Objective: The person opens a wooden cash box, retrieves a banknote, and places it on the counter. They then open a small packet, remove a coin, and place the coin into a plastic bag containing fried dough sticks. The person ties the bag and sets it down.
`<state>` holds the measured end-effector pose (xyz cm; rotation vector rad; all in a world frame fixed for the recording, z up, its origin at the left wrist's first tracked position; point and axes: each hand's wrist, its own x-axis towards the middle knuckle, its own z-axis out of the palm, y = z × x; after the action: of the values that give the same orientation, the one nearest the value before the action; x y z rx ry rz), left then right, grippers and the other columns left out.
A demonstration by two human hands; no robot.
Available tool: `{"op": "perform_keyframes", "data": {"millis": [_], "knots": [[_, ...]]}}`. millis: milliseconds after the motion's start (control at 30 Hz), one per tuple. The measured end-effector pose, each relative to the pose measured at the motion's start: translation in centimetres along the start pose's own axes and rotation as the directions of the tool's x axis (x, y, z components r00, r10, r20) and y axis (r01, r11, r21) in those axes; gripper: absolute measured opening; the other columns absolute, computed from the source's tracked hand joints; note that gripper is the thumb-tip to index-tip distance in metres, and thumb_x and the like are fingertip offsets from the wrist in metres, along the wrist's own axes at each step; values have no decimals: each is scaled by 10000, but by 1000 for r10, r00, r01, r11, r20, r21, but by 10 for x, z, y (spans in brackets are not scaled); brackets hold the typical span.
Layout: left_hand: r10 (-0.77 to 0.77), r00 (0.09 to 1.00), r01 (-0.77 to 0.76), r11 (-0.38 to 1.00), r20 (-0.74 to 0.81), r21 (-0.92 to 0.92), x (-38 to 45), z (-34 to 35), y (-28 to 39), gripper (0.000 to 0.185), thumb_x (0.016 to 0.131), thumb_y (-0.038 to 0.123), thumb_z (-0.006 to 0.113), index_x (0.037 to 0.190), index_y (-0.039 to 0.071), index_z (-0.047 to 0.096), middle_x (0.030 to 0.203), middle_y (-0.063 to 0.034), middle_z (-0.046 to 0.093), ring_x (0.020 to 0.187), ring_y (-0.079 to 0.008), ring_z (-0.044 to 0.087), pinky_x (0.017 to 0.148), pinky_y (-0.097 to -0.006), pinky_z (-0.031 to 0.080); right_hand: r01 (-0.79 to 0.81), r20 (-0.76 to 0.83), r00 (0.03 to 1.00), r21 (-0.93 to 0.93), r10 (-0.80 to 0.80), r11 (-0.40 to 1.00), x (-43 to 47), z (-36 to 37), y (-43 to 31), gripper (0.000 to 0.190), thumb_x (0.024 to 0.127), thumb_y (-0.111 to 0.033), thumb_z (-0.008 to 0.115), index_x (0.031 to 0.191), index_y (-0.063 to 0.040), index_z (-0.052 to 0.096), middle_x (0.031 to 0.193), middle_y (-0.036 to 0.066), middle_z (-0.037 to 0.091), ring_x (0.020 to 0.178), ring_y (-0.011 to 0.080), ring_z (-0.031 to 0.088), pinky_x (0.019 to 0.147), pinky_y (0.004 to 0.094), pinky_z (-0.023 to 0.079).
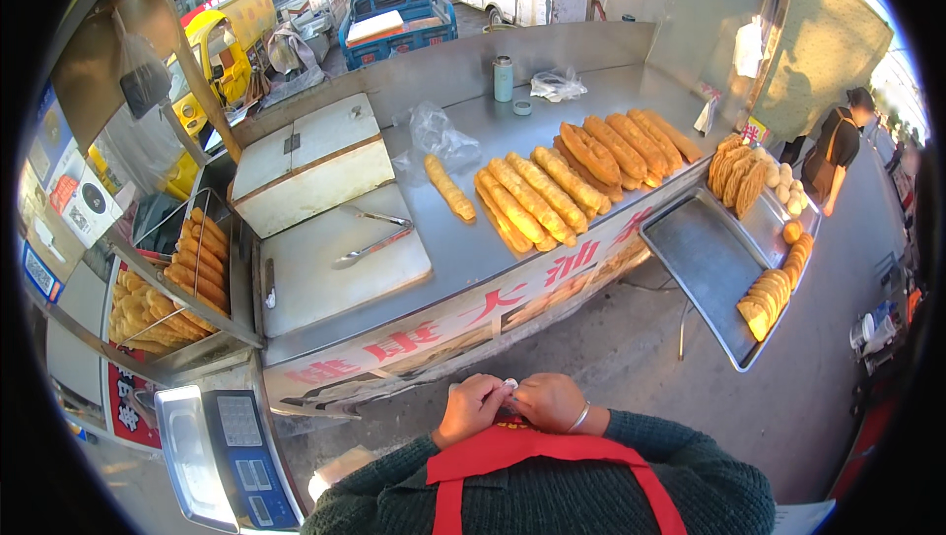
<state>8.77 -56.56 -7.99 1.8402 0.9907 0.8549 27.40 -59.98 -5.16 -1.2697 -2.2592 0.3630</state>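
Note:
My left hand [471, 403] and my right hand [550, 403] meet in front of my chest, just above a red apron [532, 446]. Pinched between their fingers is a small white item [510, 384], mostly covered, so its kind is uncertain. A bracelet circles my right wrist. Beyond my hands stands a metal counter [451, 254] with red writing on its front. Long fried dough sticks [536, 195] lie there in a row, with a single dough stick [449, 188] apart on the left. Metal tongs [377, 236] rest on a white board [340, 269].
A tray [702, 254] at right holds fried pastries [765, 302], flat cakes [739, 176] and eggs [787, 184]. At left are a digital scale [251, 454] and a fried-food rack [199, 258]. A bottle [503, 80] and plastic bag [442, 132] stand behind. A person [835, 143] is at far right.

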Motion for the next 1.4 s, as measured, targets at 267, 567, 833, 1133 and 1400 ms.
{"op": "perform_keyframes", "data": {"millis": [267,567,833,1133,1400], "knots": [[-135,969,127,991,-209,-51,6,15,-12,164,930,140,653,852,-4,655,645,-82,592,589,-110,549,555,-281,457,134,-166,974,-133,-155,982,3,2,-12,244,820,-221,680,663,-113,527,630,29,552,605,216,608,527,354,494],[-116,757,131,991,-643,-25,44,-10,-25,224,954,188,626,812,21,581,629,-67,536,612,-98,485,559,-306,427,165,-245,950,-121,-191,979,16,-8,-23,310,776,-167,744,638,-117,471,621,39,473,584,226,537,515,351,444],[-579,713,-35,534,-395,-845,62,-34,-52,226,1020,247,539,843,108,540,728,45,512,629,-46,472,559,-231,401,64,-272,959,-56,-77,996,17,-11,-20,223,747,-73,744,673,-67,533,646,50,486,597,235,517,532,351,440],[-522,819,-28,377,-237,-926,49,-44,-20,193,1026,274,523,895,133,525,806,12,580,752,-110,562,698,-287,498,-21,-391,919,87,54,996,19,-9,-2,153,754,-16,733,902,-22,692,782,71,609,692,263,570,586,359,476],[-502,845,5,351,-184,-936,36,-36,-12,102,1006,255,555,1023,155,559,1033,2,631,1017,-153,590,903,-366,476,-41,-441,896,31,50,999,23,-6,9,180,746,-18,748,920,-34,706,793,51,616,713,246,575,597,343,486]]}}
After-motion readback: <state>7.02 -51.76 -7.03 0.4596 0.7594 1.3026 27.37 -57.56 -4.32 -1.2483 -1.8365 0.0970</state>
